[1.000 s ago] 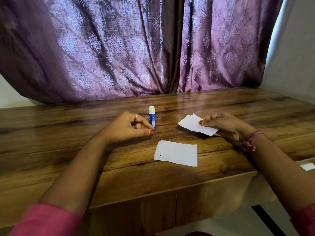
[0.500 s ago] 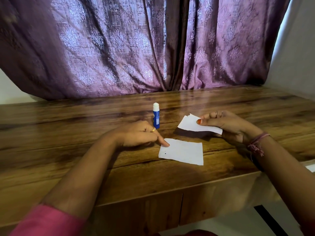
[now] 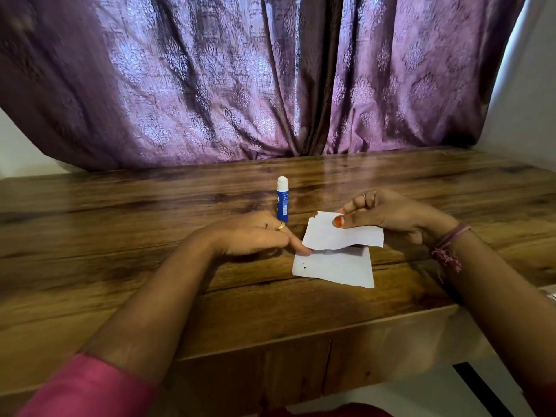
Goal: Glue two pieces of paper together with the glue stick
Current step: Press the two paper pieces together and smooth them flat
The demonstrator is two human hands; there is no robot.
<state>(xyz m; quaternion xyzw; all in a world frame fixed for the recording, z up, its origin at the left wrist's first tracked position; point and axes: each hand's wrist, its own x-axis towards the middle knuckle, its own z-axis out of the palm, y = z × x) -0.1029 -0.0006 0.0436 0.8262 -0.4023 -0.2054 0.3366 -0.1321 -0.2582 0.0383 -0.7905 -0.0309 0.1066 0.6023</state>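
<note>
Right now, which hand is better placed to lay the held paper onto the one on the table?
The right hand. It already pinches the upper paper above the flat paper. The left hand only presses a fingertip on the flat paper's corner; the glue stick stands untouched.

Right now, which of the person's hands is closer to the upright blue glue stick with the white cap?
Left. The left hand lies just in front of the blue glue stick, hiding its base. The right hand is off to its right, pinching a torn white paper piece.

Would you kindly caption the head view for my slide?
Right hand pinches torn paper over flat sheet; left hand steadies it.
</note>
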